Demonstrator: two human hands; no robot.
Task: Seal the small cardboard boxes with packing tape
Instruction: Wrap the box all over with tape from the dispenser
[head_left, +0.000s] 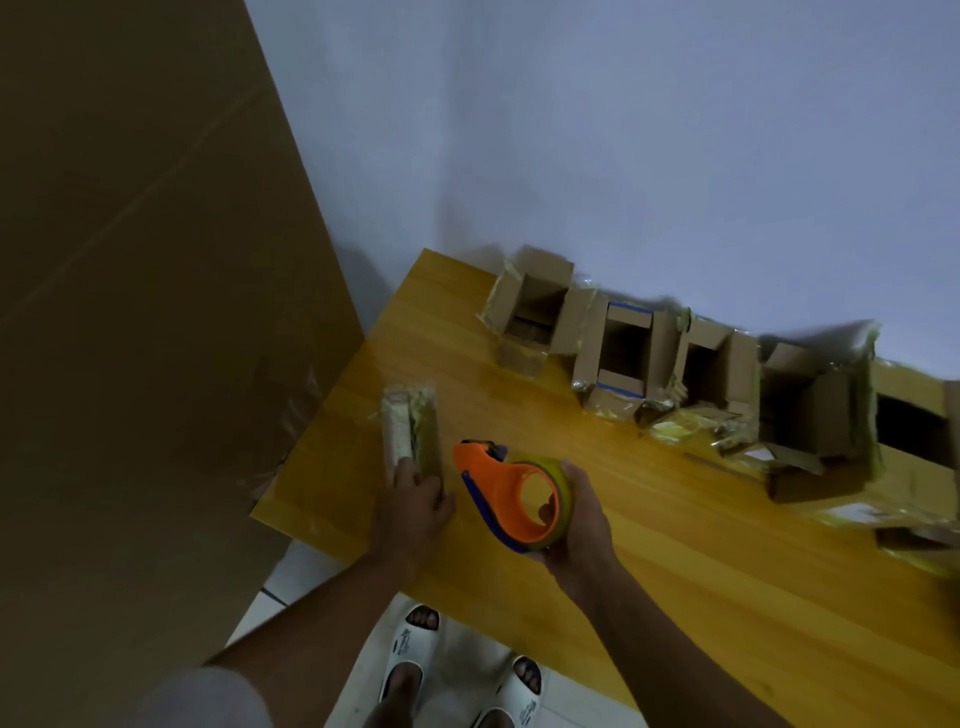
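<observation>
Left hand (413, 499): resting on the near end of a closed small box (410, 436), fingers laid over it and seemingly pressing it to the table; curl of the fingertips hard to tell.
Right hand (576, 519): wrapped round the orange tape dispenser (511, 496), cutter end pointing toward the closed box, just beside it but apart.
Closed box: lying near the left edge of the wooden table (675, 571), flaps down, pale tape along its top seam.
Progress: one box apparently sealed or nearly so; most of the work left.
Open boxes (628, 353): row along the far side of the table by the wall, flaps up, old tape scraps clinging; none sealed yet.
Larger carton (914, 431): at the right end of the row, also open.
Obstacles: big cardboard sheet (145, 312) leaning close at left, crowding the table edge; loose tape remnants among the open boxes likely to snag.
Floor: white sandals (410, 654) below the table edge.
</observation>
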